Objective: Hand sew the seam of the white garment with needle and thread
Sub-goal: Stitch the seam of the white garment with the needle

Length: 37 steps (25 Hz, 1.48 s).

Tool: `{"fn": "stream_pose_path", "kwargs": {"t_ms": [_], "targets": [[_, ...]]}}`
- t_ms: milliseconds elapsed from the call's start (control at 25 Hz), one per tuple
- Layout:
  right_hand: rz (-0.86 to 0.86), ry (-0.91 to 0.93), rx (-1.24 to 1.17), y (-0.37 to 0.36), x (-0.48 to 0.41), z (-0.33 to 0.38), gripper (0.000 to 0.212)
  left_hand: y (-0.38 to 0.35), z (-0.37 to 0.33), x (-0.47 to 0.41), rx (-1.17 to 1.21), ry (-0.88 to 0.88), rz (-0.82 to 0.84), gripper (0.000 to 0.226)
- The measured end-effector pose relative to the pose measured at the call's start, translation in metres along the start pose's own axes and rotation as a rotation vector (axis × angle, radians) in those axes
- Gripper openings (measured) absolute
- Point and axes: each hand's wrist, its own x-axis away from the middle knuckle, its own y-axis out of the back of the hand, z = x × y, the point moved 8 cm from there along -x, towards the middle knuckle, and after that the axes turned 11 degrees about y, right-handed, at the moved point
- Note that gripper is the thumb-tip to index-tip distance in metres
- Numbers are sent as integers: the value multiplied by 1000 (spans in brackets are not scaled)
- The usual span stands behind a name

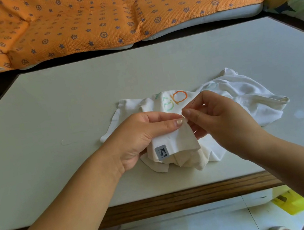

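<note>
White garment (252,97) is left crumpled mid-table (57,114). 1 folded edge is lifted & pinched flat by the left hand (140,136), thumb on top, prob. to keep the seam taut. The needle (184,117), barely visible, is held in a narrow pinch by the right hand (219,118). Cloth: soft, thin, limp; grey label (161,152) attached.

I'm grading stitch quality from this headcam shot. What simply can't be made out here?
Head view only:
Needle: a tiny glint, mostly covered by fingertips of the right hand.
Thread: too thin to trace.
Seam stitches: hidden behind the thumb of the left hand and the folded white garment.
Grey label: print too small to read.
</note>
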Motion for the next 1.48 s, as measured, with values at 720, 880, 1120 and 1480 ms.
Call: {"fn": "stream_pose_path", "kwargs": {"t_ms": [720,880,1120,1480], "targets": [[-468,-309,-993,61,-31,-33,11,14,-3,4,55,-9,-129,30],[-611,-250,-770,92,-34,-53,9,16,-6,5,55,-37,-156,32],[-634,-176,-269,112,-37,-58,10,18,-12,9,82,-83,-150,22],[-585,-135,336,122,-36,-40,19,27,-14,11,44,-68,-197,23]]}}
